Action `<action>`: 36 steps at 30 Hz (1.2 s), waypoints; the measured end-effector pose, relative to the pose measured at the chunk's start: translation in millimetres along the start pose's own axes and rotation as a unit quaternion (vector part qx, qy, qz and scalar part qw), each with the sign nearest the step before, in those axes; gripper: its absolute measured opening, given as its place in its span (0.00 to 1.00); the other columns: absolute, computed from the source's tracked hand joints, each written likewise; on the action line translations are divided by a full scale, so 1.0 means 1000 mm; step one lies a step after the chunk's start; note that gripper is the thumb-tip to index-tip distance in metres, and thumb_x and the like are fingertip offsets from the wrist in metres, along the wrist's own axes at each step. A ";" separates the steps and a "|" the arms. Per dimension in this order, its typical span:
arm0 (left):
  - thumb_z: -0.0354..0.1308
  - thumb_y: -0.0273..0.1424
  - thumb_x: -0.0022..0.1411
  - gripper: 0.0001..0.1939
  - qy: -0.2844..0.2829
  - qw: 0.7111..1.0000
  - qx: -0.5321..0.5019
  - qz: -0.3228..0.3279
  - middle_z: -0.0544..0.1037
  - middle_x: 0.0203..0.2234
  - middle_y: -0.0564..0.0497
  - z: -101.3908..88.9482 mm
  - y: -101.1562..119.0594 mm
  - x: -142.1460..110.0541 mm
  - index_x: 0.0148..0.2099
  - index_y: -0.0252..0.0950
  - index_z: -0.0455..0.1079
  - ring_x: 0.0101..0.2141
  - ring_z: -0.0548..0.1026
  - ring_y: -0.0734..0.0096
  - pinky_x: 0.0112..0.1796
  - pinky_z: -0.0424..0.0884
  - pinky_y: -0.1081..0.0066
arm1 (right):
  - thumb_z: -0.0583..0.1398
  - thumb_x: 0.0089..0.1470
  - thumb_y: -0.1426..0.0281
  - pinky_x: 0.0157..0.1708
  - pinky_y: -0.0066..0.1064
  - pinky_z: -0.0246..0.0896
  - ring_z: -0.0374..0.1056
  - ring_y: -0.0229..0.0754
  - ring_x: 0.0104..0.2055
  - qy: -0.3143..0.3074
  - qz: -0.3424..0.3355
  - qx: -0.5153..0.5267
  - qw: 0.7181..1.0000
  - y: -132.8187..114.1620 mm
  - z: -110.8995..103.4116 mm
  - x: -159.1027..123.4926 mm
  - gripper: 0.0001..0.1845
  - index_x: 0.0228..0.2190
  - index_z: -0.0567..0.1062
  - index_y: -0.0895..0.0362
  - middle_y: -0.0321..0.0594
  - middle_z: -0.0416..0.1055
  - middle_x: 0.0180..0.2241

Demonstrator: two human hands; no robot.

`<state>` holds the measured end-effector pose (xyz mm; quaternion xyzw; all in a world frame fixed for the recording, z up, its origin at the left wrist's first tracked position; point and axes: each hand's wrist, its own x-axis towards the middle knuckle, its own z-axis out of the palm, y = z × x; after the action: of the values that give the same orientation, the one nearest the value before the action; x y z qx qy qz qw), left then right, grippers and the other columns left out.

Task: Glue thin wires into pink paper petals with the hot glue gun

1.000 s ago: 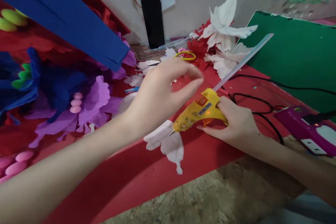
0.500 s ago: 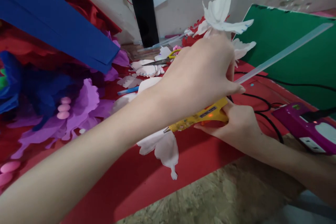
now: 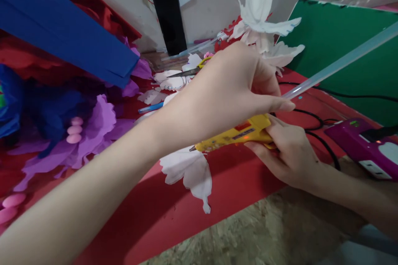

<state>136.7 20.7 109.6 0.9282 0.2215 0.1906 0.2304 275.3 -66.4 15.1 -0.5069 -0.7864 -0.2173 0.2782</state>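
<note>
My right hand (image 3: 287, 149) is wrapped round the grip of a yellow glue gun (image 3: 233, 134), whose metal tip points left, just over white paper petals (image 3: 189, 172) lying on a red foam sheet (image 3: 174, 211). A long clear glue stick (image 3: 342, 60) juts from the back of the gun, up to the right. My left hand (image 3: 230, 87) reaches across above the gun and pinches this stick where it enters the gun.
A purple power strip (image 3: 363, 145) with black cords lies at the right. A green sheet (image 3: 348, 49) stands behind it. White paper flowers (image 3: 264, 29), scissors (image 3: 189, 70), a black phone (image 3: 169, 20), a blue sheet (image 3: 62, 33) and purple flowers (image 3: 99, 124) fill the back and left.
My left hand went from hovering open over the gun to pinching the glue stick at its rear. The gun tilted flatter, and the stick now leans lower to the right.
</note>
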 end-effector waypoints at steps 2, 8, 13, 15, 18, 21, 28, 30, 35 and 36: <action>0.53 0.34 0.57 0.13 -0.010 0.999 -0.026 0.021 0.73 0.20 0.63 0.000 -0.003 -0.001 0.27 0.34 0.75 0.31 0.77 0.74 0.34 0.69 0.74 | 0.47 0.60 0.66 0.17 0.27 0.55 0.65 0.38 0.21 0.003 -0.002 -0.003 1.000 -0.001 -0.001 0.000 0.10 0.31 0.62 0.56 0.39 0.68 0.23; 0.53 0.32 0.55 0.11 -0.030 0.995 -0.073 0.067 0.76 0.23 0.63 -0.001 -0.006 -0.002 0.27 0.34 0.74 0.33 0.76 0.76 0.36 0.69 0.79 | 0.47 0.60 0.65 0.16 0.28 0.53 0.63 0.37 0.20 0.004 -0.005 -0.013 1.000 -0.002 -0.003 0.000 0.11 0.31 0.63 0.57 0.38 0.67 0.22; 0.50 0.30 0.59 0.13 -0.069 0.991 -0.072 0.090 0.77 0.25 0.59 -0.005 -0.006 -0.004 0.28 0.33 0.74 0.33 0.76 0.76 0.36 0.69 0.79 | 0.47 0.59 0.64 0.15 0.30 0.49 0.61 0.38 0.18 0.001 -0.004 -0.024 1.000 -0.001 -0.003 0.000 0.12 0.33 0.66 0.58 0.37 0.65 0.19; 0.51 0.29 0.60 0.12 -0.083 0.988 -0.073 0.107 0.77 0.26 0.58 -0.006 -0.008 -0.005 0.29 0.33 0.73 0.33 0.75 0.76 0.35 0.69 0.81 | 0.47 0.59 0.64 0.15 0.30 0.49 0.61 0.39 0.18 0.001 -0.004 -0.023 1.000 -0.001 -0.003 0.000 0.13 0.34 0.67 0.58 0.37 0.65 0.19; 0.50 0.28 0.63 0.13 -0.101 0.985 -0.065 0.127 0.78 0.28 0.56 -0.008 -0.010 -0.005 0.31 0.34 0.74 0.33 0.75 0.77 0.37 0.69 0.80 | 0.47 0.59 0.63 0.16 0.30 0.51 0.60 0.39 0.17 0.001 -0.004 -0.028 1.000 -0.002 -0.003 0.000 0.14 0.34 0.67 0.58 0.36 0.63 0.17; 0.50 0.26 0.64 0.13 -0.142 0.975 -0.090 0.144 0.79 0.33 0.54 -0.011 -0.013 -0.004 0.33 0.34 0.75 0.35 0.74 0.76 0.38 0.69 0.81 | 0.46 0.60 0.62 0.16 0.30 0.49 0.56 0.38 0.15 -0.002 -0.010 -0.041 0.999 -0.002 -0.003 0.000 0.16 0.33 0.68 0.58 0.34 0.61 0.15; 0.50 0.27 0.62 0.13 -0.122 0.981 -0.072 0.130 0.78 0.31 0.55 -0.009 -0.014 -0.003 0.33 0.35 0.76 0.35 0.75 0.74 0.37 0.69 0.77 | 0.48 0.59 0.65 0.17 0.29 0.52 0.61 0.37 0.18 0.013 -0.014 -0.015 1.000 -0.003 -0.002 0.000 0.13 0.31 0.67 0.58 0.37 0.66 0.19; 0.54 0.29 0.60 0.10 -0.063 0.989 -0.033 0.128 0.77 0.27 0.55 -0.006 -0.010 -0.004 0.31 0.33 0.76 0.34 0.75 0.73 0.36 0.69 0.76 | 0.48 0.59 0.64 0.17 0.29 0.52 0.62 0.38 0.18 0.011 0.003 -0.024 1.000 -0.002 -0.002 -0.001 0.13 0.29 0.67 0.57 0.37 0.66 0.18; 0.50 0.32 0.57 0.14 0.009 0.998 0.027 0.051 0.71 0.23 0.57 0.000 0.001 -0.002 0.26 0.32 0.73 0.37 0.76 0.65 0.39 0.68 0.64 | 0.46 0.60 0.63 0.16 0.28 0.51 0.62 0.37 0.16 0.010 -0.010 -0.063 0.998 -0.002 -0.003 -0.001 0.15 0.26 0.65 0.57 0.35 0.65 0.16; 0.48 0.32 0.58 0.15 0.011 0.998 0.035 0.042 0.71 0.23 0.57 0.000 0.002 -0.002 0.26 0.31 0.73 0.37 0.76 0.64 0.40 0.67 0.61 | 0.46 0.60 0.64 0.16 0.28 0.52 0.63 0.37 0.17 0.012 -0.014 -0.068 0.998 -0.002 -0.003 -0.001 0.15 0.27 0.65 0.57 0.36 0.66 0.16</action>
<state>135.9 17.9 110.1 0.9420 0.1916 0.2028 0.1867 274.7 -69.6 16.6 -0.5108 -0.7733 -0.2803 0.2498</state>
